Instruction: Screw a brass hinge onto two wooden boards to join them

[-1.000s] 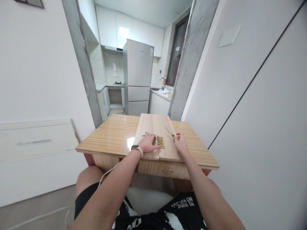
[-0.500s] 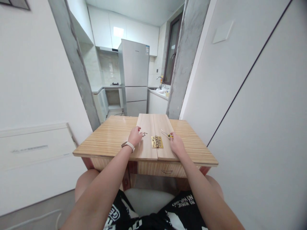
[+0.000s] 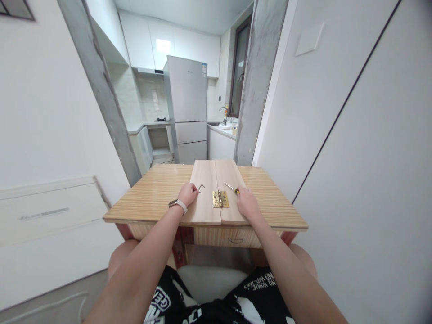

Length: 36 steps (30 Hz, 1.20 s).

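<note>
Two light wooden boards (image 3: 209, 177) lie side by side on a striped wooden table (image 3: 158, 193). A brass hinge (image 3: 220, 199) sits across their seam near the front. My left hand (image 3: 187, 194), with a watch on the wrist, is closed at the left board's edge, its fingers pinched by small metal screws (image 3: 201, 186). My right hand (image 3: 247, 203) rests on the right board, closed round a yellow-handled screwdriver (image 3: 231, 188) whose shaft points away to the left.
The table has a drawer (image 3: 235, 240) in front, above my knees. White walls stand close on both sides. Beyond two grey pillars lies a kitchen with a fridge (image 3: 187, 108) and a counter with a sink (image 3: 222, 128).
My left hand has left the hinge and moved left to the screws at the board's edge. My right hand has stayed on the screwdriver. The view has shifted slightly.
</note>
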Each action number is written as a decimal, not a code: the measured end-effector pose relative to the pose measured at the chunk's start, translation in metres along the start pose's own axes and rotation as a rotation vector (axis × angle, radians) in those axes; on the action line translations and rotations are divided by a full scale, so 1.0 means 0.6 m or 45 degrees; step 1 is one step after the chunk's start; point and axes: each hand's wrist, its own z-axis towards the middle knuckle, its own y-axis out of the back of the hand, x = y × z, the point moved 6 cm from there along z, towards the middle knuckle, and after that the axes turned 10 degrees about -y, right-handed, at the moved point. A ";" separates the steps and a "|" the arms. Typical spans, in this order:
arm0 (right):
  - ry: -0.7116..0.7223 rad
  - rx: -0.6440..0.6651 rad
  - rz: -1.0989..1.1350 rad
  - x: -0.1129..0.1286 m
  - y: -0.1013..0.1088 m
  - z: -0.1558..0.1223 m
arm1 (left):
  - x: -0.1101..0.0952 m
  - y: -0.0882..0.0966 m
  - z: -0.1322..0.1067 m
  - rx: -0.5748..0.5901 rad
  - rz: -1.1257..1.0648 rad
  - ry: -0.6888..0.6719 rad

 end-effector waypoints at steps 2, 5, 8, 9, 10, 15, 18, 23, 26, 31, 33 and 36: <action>0.014 -0.007 0.004 -0.001 0.001 -0.001 | -0.001 0.001 -0.003 0.006 0.009 -0.020; 0.023 -0.014 0.003 -0.002 0.002 -0.001 | -0.005 0.002 -0.007 0.006 0.037 -0.066; 0.018 -0.001 0.000 -0.003 0.000 0.000 | -0.006 0.002 -0.009 0.010 0.058 -0.076; 0.020 -0.001 0.000 -0.003 -0.001 0.000 | -0.006 0.002 -0.010 0.016 0.061 -0.066; 0.021 -0.001 0.001 -0.003 -0.001 0.000 | -0.005 0.003 -0.011 0.025 0.065 -0.056; 0.043 -0.031 0.005 -0.004 -0.001 -0.001 | -0.006 0.012 -0.016 0.013 0.063 -0.080; 0.054 -0.045 0.005 -0.004 0.001 -0.002 | -0.011 0.022 -0.020 -0.017 0.044 -0.102; 0.042 -0.014 -0.023 -0.003 0.000 -0.002 | -0.050 0.029 -0.019 -0.021 -0.202 -0.204; 0.032 -0.005 -0.029 -0.003 -0.003 -0.001 | -0.090 0.025 -0.017 -0.012 -0.427 -0.334; 0.034 -0.023 -0.013 -0.003 -0.004 0.002 | -0.140 0.003 -0.020 0.054 -0.551 -0.442; 0.028 -0.017 -0.017 -0.003 -0.004 0.003 | -0.150 -0.006 -0.023 0.059 -0.564 -0.445; 0.031 -0.016 -0.020 -0.001 -0.003 0.001 | -0.163 -0.012 -0.028 0.058 -0.560 -0.448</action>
